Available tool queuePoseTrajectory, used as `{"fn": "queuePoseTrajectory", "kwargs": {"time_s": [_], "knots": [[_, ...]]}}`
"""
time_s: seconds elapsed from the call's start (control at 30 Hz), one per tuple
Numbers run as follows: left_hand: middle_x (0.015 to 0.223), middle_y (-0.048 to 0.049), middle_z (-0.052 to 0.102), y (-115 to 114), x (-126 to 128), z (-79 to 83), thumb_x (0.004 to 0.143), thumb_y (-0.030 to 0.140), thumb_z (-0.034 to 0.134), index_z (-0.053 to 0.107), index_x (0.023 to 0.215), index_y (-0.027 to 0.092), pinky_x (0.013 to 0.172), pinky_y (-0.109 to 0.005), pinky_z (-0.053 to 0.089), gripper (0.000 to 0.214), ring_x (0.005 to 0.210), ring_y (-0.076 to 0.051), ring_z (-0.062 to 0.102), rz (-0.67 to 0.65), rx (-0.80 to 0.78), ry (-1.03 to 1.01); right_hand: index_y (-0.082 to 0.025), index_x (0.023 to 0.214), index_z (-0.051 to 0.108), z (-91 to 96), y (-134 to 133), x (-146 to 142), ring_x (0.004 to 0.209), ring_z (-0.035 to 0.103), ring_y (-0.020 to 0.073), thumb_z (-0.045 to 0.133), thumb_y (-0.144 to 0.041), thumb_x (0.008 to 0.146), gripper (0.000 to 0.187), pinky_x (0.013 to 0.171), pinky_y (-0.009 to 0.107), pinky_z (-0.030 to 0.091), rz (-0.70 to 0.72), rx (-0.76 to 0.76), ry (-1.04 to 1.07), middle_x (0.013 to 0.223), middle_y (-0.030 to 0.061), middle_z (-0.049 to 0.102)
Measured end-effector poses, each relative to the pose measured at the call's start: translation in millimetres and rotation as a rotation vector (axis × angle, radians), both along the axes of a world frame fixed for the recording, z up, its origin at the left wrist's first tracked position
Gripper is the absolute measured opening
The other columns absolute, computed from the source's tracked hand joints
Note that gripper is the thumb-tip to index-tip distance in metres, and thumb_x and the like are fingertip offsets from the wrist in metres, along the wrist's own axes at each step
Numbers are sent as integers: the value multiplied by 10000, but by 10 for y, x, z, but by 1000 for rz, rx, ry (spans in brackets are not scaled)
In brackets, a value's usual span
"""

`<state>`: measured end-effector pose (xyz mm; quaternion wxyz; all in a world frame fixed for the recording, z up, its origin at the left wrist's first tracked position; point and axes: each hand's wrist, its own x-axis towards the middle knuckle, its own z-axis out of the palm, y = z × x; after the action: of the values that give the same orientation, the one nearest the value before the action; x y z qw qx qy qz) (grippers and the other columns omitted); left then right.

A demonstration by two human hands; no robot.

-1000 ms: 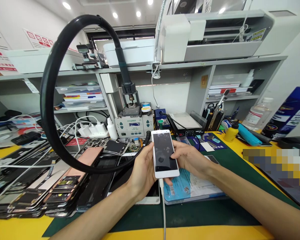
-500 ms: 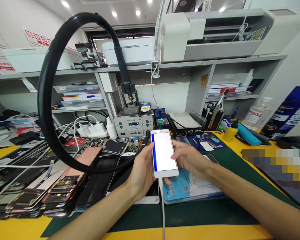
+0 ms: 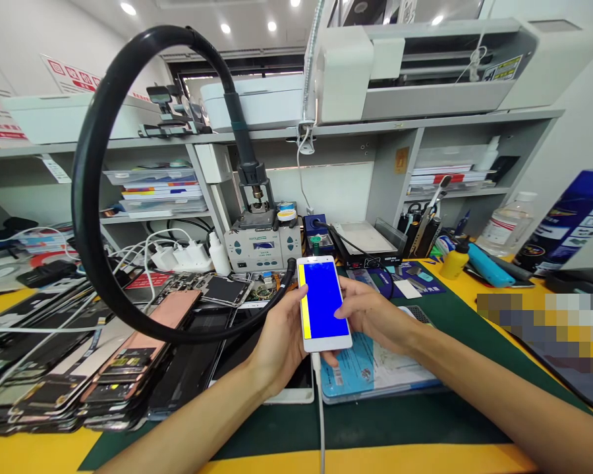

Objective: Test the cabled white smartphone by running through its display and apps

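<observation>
A white smartphone point(image 3: 326, 343) is held upright between both hands, its screen mostly solid blue with a narrow yellow strip down the left side. My left hand point(image 3: 282, 339) grips its left edge, thumb at the side of the screen. My right hand point(image 3: 373, 316) holds the right edge, its thumb on or just over the lower right of the screen; some of its fingers are hidden behind the phone. A white cable point(image 3: 321, 415) runs from the phone's bottom end down toward me. Under the hands lie a blue-and-white flat packet point(image 3: 350, 368) and a white-framed panel point(image 3: 296, 395).
A thick black hose point(image 3: 82, 197) loops from a grey rework station point(image 3: 264, 247) to beside my left hand. Stacked phone parts point(image 3: 163, 329) cover the left bench. A yellow bottle point(image 3: 455, 261) stands right of the green mat point(image 3: 375, 424). Shelves point(image 3: 395, 125) span the back.
The phone's screen has turned from white with a blue left strip to blue with a yellow left strip. Both hands keep nearly the same grip and place.
</observation>
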<state>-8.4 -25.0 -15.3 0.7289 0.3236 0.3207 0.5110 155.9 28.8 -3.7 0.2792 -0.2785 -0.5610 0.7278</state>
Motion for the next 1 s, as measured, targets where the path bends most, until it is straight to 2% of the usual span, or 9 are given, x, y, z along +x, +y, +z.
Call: {"fn": "queuePoseTrajectory", "kwargs": {"time_s": [0.23, 0.33, 0.47, 0.6, 0.77, 0.9, 1.0], "knots": [[990, -163, 699, 20, 7, -37, 926, 397, 483, 518, 1313, 80, 471, -344, 572, 502, 728, -265, 690, -7, -24, 36, -217, 1299, 476, 2, 2, -18, 850, 689, 222, 762, -232, 717, 648, 713, 361, 538, -29, 30, -110, 1106, 100, 693], [986, -153, 701, 26, 4, -48, 917, 384, 504, 532, 1293, 84, 472, -340, 579, 481, 722, -257, 690, -3, -19, 42, -214, 1283, 483, -20, 19, -15, 867, 695, 233, 732, -249, 757, 583, 696, 356, 538, -18, 50, -120, 1130, 106, 692], [972, -139, 705, 16, 10, -34, 907, 372, 535, 544, 1272, 93, 487, -348, 591, 459, 689, -244, 691, 8, -8, 67, -217, 1294, 494, -35, 31, -2, 923, 691, 248, 606, -164, 769, 540, 713, 364, 543, -30, -25, -38, 1140, 99, 695], [888, -128, 709, 7, 31, -16, 895, 342, 553, 537, 1256, 95, 473, -338, 581, 437, 622, -232, 683, 29, -10, 110, -210, 1278, 516, -37, 20, -5, 877, 692, 253, 575, -189, 770, 512, 683, 366, 544, -15, -62, 36, 1082, 100, 711], [762, -99, 696, 16, 44, -21, 894, 335, 551, 550, 1193, 100, 457, -333, 564, 381, 537, -218, 657, 28, 32, 162, -200, 1173, 534, -21, -11, -29, 638, 662, 193, 663, -306, 815, 395, 563, 302, 503, -1, 88, -63, 867, 61, 721], [729, -96, 689, 18, 40, -28, 895, 317, 538, 571, 1069, 108, 454, -319, 550, 274, 511, -214, 650, 28, 54, 197, -190, 1110, 532, -13, -10, -31, 571, 636, 180, 612, -200, 789, 331, 536, 301, 493, 14, 90, -49, 799, 44, 707], [709, -93, 688, 16, 38, -38, 885, 311, 552, 579, 1026, 111, 459, -303, 540, 247, 485, -202, 641, 23, 71, 212, -187, 1148, 545, -25, 9, -21, 604, 644, 199, 533, -125, 716, 436, 566, 335, 516, -11, -2, 29, 816, 51, 709]]}}
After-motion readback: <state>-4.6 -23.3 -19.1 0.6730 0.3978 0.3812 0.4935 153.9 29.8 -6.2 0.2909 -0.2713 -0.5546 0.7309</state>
